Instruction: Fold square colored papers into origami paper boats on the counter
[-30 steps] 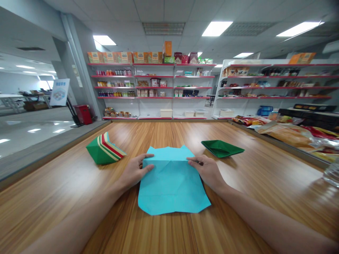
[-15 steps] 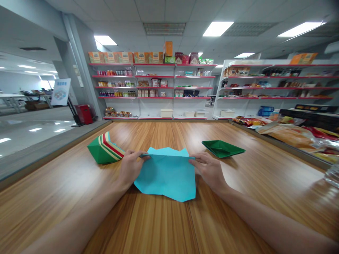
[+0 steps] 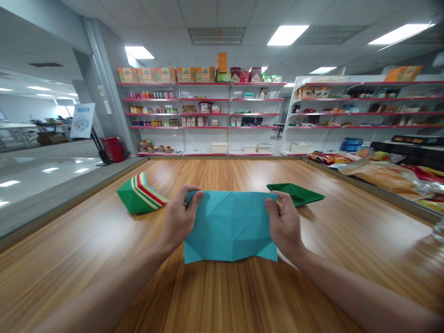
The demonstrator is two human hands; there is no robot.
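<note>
A creased sheet of blue paper [image 3: 231, 226] hangs tilted in front of me over the wooden table. My left hand [image 3: 182, 215] pinches its upper left corner, thumb on the near face. At the upper right corner my right hand [image 3: 285, 219] grips it the same way. Fold lines cross the sheet, with one running down its middle. Left of my left hand lies a folded paper piece [image 3: 140, 193] in green with cream, red and blue stripes. A folded green paper boat shape [image 3: 300, 193] rests behind my right hand, which partly covers it.
The wooden table [image 3: 222, 296] has raised edges on its left and far sides. Packaged snacks [image 3: 385, 178] are piled beyond its right edge. Clear plastic [image 3: 439, 230] shows at the far right. Stocked shelves [image 3: 204, 115] stand behind the table.
The blue paper has been lifted and opened out, so its creased face shows to me. Both hands have moved slightly apart and now hold it with thumbs in front.
</note>
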